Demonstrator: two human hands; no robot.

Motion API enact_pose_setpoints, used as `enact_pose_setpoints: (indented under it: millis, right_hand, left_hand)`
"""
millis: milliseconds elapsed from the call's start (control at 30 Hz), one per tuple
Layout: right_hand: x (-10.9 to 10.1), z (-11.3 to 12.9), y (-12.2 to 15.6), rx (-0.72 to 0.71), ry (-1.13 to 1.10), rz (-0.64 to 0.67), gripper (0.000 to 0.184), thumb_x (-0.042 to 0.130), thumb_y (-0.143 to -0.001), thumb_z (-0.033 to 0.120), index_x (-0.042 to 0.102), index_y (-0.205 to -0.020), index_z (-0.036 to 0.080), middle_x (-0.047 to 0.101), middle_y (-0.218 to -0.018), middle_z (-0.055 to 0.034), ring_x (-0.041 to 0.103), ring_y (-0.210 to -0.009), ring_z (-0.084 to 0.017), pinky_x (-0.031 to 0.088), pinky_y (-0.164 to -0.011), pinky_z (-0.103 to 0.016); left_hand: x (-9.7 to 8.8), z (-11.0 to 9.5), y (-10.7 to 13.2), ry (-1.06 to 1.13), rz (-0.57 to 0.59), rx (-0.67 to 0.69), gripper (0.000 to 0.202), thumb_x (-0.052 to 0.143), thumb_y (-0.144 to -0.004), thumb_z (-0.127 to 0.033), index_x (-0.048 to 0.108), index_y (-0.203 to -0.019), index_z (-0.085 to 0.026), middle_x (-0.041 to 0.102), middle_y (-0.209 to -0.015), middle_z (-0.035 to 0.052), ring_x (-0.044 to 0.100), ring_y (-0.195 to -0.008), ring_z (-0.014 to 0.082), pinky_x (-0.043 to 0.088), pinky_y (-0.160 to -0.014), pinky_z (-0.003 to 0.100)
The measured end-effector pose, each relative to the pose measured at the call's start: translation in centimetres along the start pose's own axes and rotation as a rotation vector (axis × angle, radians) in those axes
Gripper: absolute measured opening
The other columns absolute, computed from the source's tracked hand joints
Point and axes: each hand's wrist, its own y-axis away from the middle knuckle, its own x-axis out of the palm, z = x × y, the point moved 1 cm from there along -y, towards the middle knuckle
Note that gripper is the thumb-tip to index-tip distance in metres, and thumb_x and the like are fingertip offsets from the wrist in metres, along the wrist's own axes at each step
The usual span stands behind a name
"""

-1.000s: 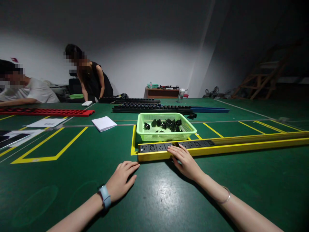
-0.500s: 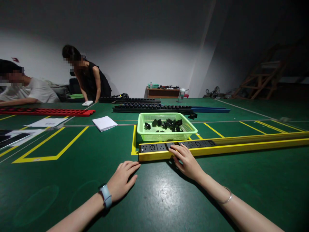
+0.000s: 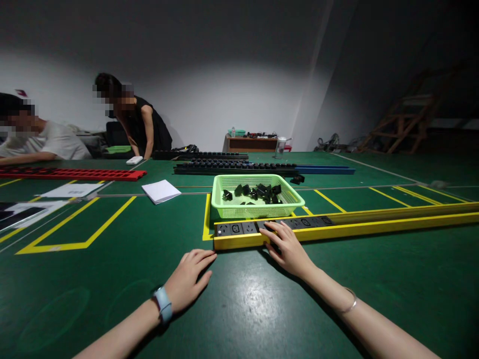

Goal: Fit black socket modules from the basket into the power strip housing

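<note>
A long yellow channel lies across the green table, with a row of black socket modules set in its left part. My right hand rests over the channel's near wall, fingers spread, fingertips on the modules; the fingers cover part of the row. My left hand lies flat on the table, fingers stretched, its fingertips at the channel's left end. Behind the channel stands a light green plastic basket with several black socket modules loose inside.
A folded white paper lies left of the basket. Black and blue channels lie farther back, a red one at the left. Yellow tape marks the table. Two people are at the far left side.
The whole view has shifted very slightly. Both hands, the channel and the basket keep their places.
</note>
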Motion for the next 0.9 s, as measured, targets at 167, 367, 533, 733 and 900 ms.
enact_pose_setpoints:
  millis: [167,367,533,733,900]
  right_hand:
    - [0.03,0.04,-0.15,0.002,0.001,-0.009,0.044,0.05,-0.088,0.024,0.048,-0.132,0.026,0.052,-0.132,-0.0101,0.047,-0.124,-0.026,0.036,-0.106,-0.054]
    - [0.14,-0.09,-0.15,0.021,0.009,-0.008,0.04,0.049,-0.089,0.023,0.05,-0.129,0.024,0.05,-0.133,-0.0104,0.045,-0.124,-0.026,0.034,-0.107,-0.053]
    - [0.27,-0.31,-0.06,0.033,0.009,-0.032,0.038,0.049,-0.088,0.024,0.052,-0.126,0.024,0.051,-0.131,-0.0105,0.046,-0.123,-0.026,0.035,-0.107,-0.053]
    - [0.21,-0.35,0.06,0.021,0.028,-0.01,0.046,0.049,-0.089,0.024,0.046,-0.134,0.027,0.048,-0.135,-0.01,0.044,-0.126,-0.027,0.034,-0.107,-0.054]
    - [0.1,-0.19,-0.05,0.024,0.044,-0.009,0.045,0.05,-0.088,0.024,0.048,-0.133,0.028,0.048,-0.135,-0.0097,0.044,-0.125,-0.027,0.034,-0.107,-0.054]
  left_hand:
    - [0.05,0.03,0.03,0.003,-0.005,0.002,0.04,0.044,-0.091,-0.03,0.054,-0.13,-0.028,0.058,-0.13,0.0064,0.049,-0.115,0.025,0.041,-0.1,0.047]
    - [-0.07,-0.07,-0.04,-0.013,0.015,-0.013,0.04,0.045,-0.091,-0.029,0.054,-0.13,-0.027,0.057,-0.131,0.0054,0.049,-0.117,0.0253,0.04,-0.101,0.047]
    - [-0.11,-0.14,-0.03,-0.007,0.006,-0.005,0.04,0.045,-0.091,-0.029,0.054,-0.13,-0.027,0.058,-0.13,0.006,0.049,-0.116,0.0249,0.04,-0.1,0.047]
    - [-0.14,-0.15,-0.01,-0.018,0.019,-0.011,0.04,0.045,-0.091,-0.029,0.054,-0.13,-0.026,0.057,-0.131,0.0057,0.048,-0.117,0.0253,0.04,-0.1,0.047]
    - [-0.09,-0.15,-0.08,-0.045,0.037,-0.012,0.04,0.043,-0.092,-0.028,0.053,-0.131,-0.025,0.056,-0.132,0.0058,0.047,-0.118,0.0246,0.039,-0.101,0.046]
